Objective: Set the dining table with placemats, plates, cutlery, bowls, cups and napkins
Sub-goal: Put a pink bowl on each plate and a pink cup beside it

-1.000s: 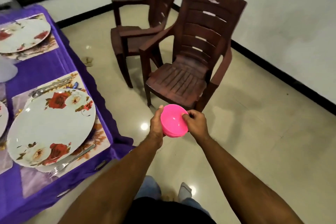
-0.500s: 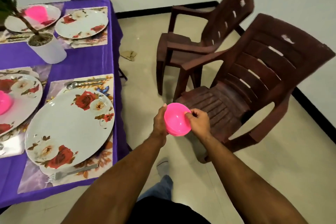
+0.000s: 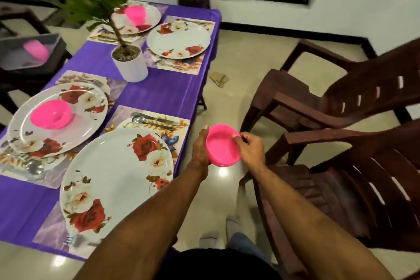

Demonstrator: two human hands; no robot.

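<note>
Both hands have carried the pink bowl [image 3: 223,146] closer to the table [image 3: 145,95] — left hand [image 3: 201,151] cupping its side, right hand [image 3: 251,151] pinching the rim, still over the floor. Nearest plate [image 3: 113,179] is bare, like the far one [image 3: 178,41] — better to centre the bowl there, level, and release gently so it doesn't slide.

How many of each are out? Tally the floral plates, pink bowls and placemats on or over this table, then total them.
floral plates: 4
pink bowls: 3 (two on plates, one held beside the table)
placemats: 4
Total: 11
</note>
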